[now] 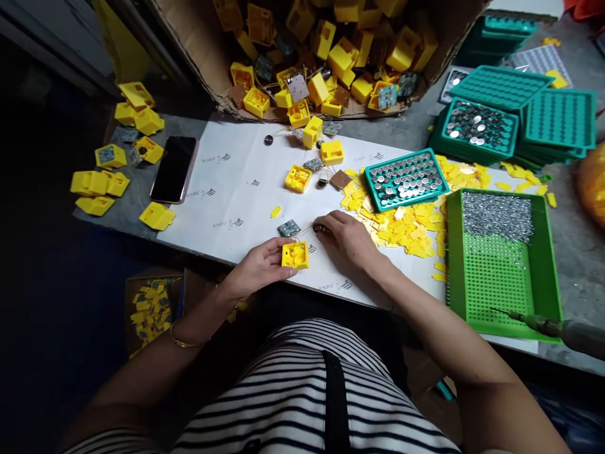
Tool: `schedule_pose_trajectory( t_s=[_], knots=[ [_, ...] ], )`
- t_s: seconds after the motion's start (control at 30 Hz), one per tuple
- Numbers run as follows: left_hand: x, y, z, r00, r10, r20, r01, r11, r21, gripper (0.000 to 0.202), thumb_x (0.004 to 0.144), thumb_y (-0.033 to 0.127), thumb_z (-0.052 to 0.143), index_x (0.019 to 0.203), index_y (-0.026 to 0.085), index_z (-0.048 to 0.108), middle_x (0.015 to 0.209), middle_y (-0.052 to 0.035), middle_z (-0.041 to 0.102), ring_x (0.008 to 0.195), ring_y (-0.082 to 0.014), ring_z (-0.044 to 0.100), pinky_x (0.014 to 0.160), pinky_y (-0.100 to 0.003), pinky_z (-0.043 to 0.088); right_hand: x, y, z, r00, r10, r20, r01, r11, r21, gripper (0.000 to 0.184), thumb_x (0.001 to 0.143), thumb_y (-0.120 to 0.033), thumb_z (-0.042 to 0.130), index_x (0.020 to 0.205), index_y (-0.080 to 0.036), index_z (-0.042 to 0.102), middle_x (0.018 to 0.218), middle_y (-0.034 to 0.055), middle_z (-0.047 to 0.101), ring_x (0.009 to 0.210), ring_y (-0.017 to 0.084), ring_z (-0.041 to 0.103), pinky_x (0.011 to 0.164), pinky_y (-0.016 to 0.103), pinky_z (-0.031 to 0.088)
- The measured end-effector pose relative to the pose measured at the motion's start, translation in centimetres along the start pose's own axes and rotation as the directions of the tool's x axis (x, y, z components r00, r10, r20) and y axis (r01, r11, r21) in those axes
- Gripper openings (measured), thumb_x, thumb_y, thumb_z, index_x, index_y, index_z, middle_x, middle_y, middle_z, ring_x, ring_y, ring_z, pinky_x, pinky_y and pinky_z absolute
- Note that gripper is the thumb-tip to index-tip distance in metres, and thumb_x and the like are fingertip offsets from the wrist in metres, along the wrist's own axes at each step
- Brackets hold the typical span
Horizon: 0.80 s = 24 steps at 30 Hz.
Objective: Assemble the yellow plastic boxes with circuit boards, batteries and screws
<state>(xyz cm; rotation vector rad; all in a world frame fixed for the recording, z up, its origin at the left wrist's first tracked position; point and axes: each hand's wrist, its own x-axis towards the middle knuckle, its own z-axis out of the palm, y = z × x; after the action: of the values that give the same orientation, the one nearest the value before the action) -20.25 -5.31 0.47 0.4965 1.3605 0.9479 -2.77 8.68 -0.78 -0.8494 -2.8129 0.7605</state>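
Note:
My left hand (259, 265) grips a small yellow plastic housing (295, 255) at the near edge of the white paper sheet (227, 189). A small circuit board (288, 227) with thin wires lies just behind the housing. My right hand (347, 239) rests on the paper to the right of the housing, its fingertips pinched on a small dark round part (319, 228) wired to the board.
A cardboard box (198, 57) of yellow housings stands at the back. A teal tray of button cells (406, 180) sits over a pile of yellow tabs (406, 227). A green tray of screws (501, 265), an electric screwdriver (562, 329) and a phone (174, 169) lie around.

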Motion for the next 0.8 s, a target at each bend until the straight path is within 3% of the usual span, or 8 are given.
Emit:
schedule_pose_trajectory(
  t_s=[0.23,0.37,0.43,0.5,0.57,0.6,0.67,0.8],
  knots=[
    [-0.2,-0.4,0.0,0.994,0.101,-0.043,-0.106,0.987,-0.124,0.057,0.066,0.014,0.076,0.118,0.018,0.053,0.115,-0.0073,0.062,0.095,-0.0169,0.064,0.064,-0.021,0.052,0.6,-0.7,-1.2,0.994,0.056,0.097,-0.05,0.996,-0.069,0.028,0.092,-0.018,0.048,0.108,-0.018,0.071,0.104,0.0113,0.067,0.082,0.021,0.062,0.068,0.031,0.042],
    [0.0,-0.6,0.3,0.996,0.081,0.044,-0.077,0.993,-0.088,0.059,0.065,0.016,0.078,0.12,0.018,0.056,0.11,-0.0073,0.065,0.093,-0.0182,0.063,0.062,-0.022,0.052,0.2,0.3,-0.9,0.989,0.147,-0.023,-0.139,0.967,0.215,0.019,0.086,-0.021,0.059,0.098,-0.018,0.074,0.096,0.0086,0.07,0.083,0.02,0.063,0.073,0.031,0.046],
    [0.2,-0.5,0.6,0.993,0.042,0.112,-0.038,0.999,-0.035,0.062,0.063,0.017,0.08,0.121,0.018,0.056,0.11,-0.008,0.066,0.094,-0.0193,0.064,0.067,-0.025,0.054,-0.6,0.6,-0.7,0.966,0.255,-0.037,-0.196,0.823,0.534,0.017,0.082,-0.026,0.067,0.094,-0.018,0.074,0.092,0.0069,0.071,0.081,0.018,0.064,0.073,0.031,0.049],
    [0.4,-0.3,1.0,0.981,0.005,0.195,-0.006,1.0,0.006,0.062,0.063,0.017,0.081,0.121,0.018,0.057,0.108,-0.0078,0.068,0.096,-0.0191,0.064,0.076,-0.029,0.054,-1.9,0.3,-0.6,0.942,0.333,0.038,-0.23,0.56,0.796,0.023,0.077,-0.033,0.073,0.093,-0.017,0.074,0.089,0.0054,0.072,0.077,0.017,0.065,0.07,0.03,0.052],
    [0.6,-0.1,1.5,0.965,-0.007,0.262,0.006,1.0,0.005,0.06,0.064,0.016,0.081,0.12,0.017,0.058,0.106,-0.007,0.068,0.098,-0.0182,0.064,0.085,-0.031,0.053,-3.4,-0.5,-0.6,0.932,0.346,0.105,-0.234,0.354,0.906,0.029,0.073,-0.038,0.077,0.093,-0.018,0.074,0.086,0.0042,0.073,0.074,0.015,0.065,0.067,0.029,0.054],
    [0.7,0.1,1.8,0.96,0.0,0.28,0.005,1.0,-0.016,0.058,0.064,0.015,0.08,0.118,0.017,0.059,0.107,-0.0067,0.068,0.099,-0.0179,0.064,0.088,-0.031,0.052,-4.2,-1.1,-0.6,0.93,0.352,0.104,-0.222,0.316,0.922,0.029,0.072,-0.038,0.078,0.093,-0.019,0.074,0.085,0.0037,0.072,0.073,0.015,0.065,0.067,0.029,0.054],
    [0.8,0.3,2.3,0.957,0.013,0.288,0.013,0.996,-0.088,0.055,0.065,0.014,0.079,0.116,0.017,0.061,0.109,-0.0067,0.068,0.102,-0.0187,0.063,0.091,-0.031,0.052,-5.5,-2.1,-0.7,0.93,0.365,0.044,-0.179,0.345,0.921,0.026,0.073,-0.037,0.078,0.092,-0.02,0.075,0.088,0.0037,0.072,0.076,0.015,0.066,0.068,0.029,0.055],
    [0.7,0.2,3.2,0.952,-0.029,0.305,0.098,0.971,-0.216,0.051,0.07,0.017,0.073,0.119,0.02,0.06,0.12,-0.008,0.063,0.105,-0.0226,0.063,0.082,-0.033,0.057,-7.2,-3.1,-1.0,0.933,0.348,-0.089,-0.121,0.538,0.834,0.019,0.079,-0.032,0.073,0.095,-0.022,0.075,0.093,0.005,0.07,0.082,0.016,0.066,0.07,0.029,0.055]
  ],
)
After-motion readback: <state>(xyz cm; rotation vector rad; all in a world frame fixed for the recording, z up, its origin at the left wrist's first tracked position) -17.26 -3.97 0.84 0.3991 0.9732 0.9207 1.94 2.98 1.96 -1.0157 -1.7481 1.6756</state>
